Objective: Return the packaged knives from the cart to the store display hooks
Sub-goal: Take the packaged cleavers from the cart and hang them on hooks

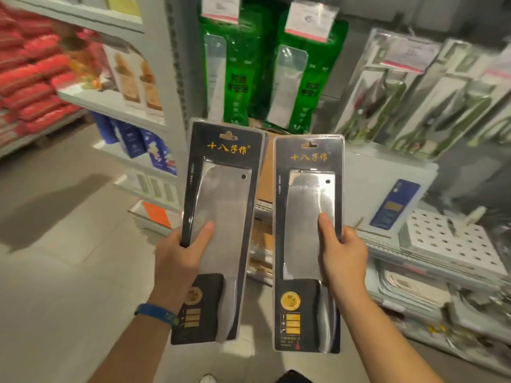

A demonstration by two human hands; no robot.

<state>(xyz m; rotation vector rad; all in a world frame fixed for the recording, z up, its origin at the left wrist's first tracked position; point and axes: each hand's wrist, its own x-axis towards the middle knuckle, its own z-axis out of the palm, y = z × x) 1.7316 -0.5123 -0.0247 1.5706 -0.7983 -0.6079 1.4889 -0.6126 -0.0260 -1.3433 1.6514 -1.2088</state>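
Observation:
I hold two packaged cleavers upright, each in a black card with gold lettering and a clear blister. My left hand (181,258) grips the left cleaver pack (221,205) at its left edge, thumb across the blade. My right hand (341,252) grips the right cleaver pack (307,217) at its right edge, thumb on the blade. Each pack has a hang slot at the top. The display above holds green knife packs (240,78) hanging under price tags (311,20). No cart is in view.
More packaged knives and scissors (409,100) hang at the right. A white pegboard panel (453,239) and a white cutting board (392,189) sit on the lower shelf. Shelves with red bags (30,81) and blue boxes (132,139) stand left. Grey floor (69,258) lies below.

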